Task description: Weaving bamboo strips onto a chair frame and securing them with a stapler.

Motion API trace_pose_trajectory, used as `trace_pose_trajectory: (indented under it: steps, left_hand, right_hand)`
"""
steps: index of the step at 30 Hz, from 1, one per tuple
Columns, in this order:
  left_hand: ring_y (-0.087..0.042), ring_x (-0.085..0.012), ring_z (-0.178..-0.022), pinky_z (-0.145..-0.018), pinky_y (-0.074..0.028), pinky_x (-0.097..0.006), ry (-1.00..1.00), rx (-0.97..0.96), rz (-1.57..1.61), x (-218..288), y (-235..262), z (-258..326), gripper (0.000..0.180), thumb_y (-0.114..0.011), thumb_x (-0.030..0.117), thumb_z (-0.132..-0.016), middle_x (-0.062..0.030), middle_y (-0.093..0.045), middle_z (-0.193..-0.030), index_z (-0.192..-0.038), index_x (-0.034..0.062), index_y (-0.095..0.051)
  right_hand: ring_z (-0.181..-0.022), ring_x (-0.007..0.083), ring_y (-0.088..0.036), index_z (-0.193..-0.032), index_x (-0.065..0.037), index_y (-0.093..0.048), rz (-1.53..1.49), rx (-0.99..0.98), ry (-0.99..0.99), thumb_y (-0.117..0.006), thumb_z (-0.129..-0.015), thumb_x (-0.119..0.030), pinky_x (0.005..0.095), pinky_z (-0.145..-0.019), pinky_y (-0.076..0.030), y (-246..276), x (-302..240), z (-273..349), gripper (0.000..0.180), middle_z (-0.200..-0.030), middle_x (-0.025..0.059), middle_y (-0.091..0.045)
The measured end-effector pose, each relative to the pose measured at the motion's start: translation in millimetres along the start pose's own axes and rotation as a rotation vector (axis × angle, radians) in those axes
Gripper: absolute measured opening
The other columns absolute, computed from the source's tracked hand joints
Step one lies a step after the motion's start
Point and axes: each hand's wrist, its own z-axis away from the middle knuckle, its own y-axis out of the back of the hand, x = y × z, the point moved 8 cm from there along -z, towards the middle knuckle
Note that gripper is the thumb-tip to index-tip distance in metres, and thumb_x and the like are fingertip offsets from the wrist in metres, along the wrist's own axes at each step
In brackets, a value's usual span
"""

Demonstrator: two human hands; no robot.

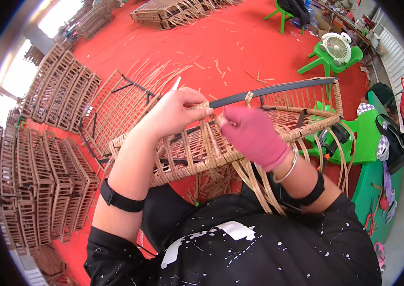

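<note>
A woven rattan basket frame (312, 125) lies across my lap, its far rim a dark flat bar (278, 89) partly wrapped in tan strands. My bare left hand (178, 110) is at that rim, thumb and fingers pinching the wrapped part where the bare bar begins. Close beside it, my right hand (255, 138), in a pink glove, is closed on a tan rattan strand (219, 120) just below the rim. The strand is mostly hidden by the glove. A short strand end (248, 97) sticks up over the bar. Loose strands (258, 188) hang from the near edge.
Stacked woven panels (35, 190) rise at the left, with another woven frame (116, 112) on the red floor. A white fan (337, 48) stands on a green stool at the far right. A green chair (361, 138) and green table (383, 209) with tools are at right.
</note>
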Motion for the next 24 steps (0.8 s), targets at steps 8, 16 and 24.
trace_pose_trajectory:
  steps: [8,16,24]
  left_hand:
    - [-0.054,-0.0118,-0.077,-0.072,-0.045,-0.029,0.064,0.034,-0.014,-8.9,-7.1,2.2,0.025,-0.068,0.022,-0.089,-0.0028,-0.06,-0.085,-0.1,-0.0001,-0.068]
    - [-0.063,-0.0315,-0.091,-0.079,-0.05,-0.038,-0.067,0.252,-0.306,10.0,-4.7,15.5,0.028,-0.056,0.028,-0.094,-0.0126,-0.066,-0.096,-0.102,0.0041,-0.068]
    - [-0.064,-0.0341,-0.088,-0.077,-0.05,-0.045,-0.077,0.238,-0.403,13.6,-7.8,17.3,0.03,-0.054,0.029,-0.091,-0.0151,-0.066,-0.09,-0.106,0.0066,-0.067]
  right_hand:
    - [-0.079,0.0269,-0.062,-0.112,0.003,-0.055,-0.515,0.103,-0.042,-0.058,-0.091,-0.022,0.0381,-0.071,-0.049,-34.9,29.7,-13.7,0.033,-0.093,0.0178,-0.064]
    - [-0.064,0.0222,-0.058,-0.091,-0.001,-0.067,-0.476,0.207,0.012,-0.058,-0.09,-0.021,0.0335,-0.062,-0.046,-4.9,13.6,-6.0,0.022,-0.07,0.014,-0.061]
    - [-0.074,0.032,-0.064,-0.088,-0.002,-0.07,0.064,0.062,0.198,-0.056,-0.086,-0.028,0.0409,-0.069,-0.05,34.7,-17.6,-60.9,0.03,-0.076,0.0166,-0.066]
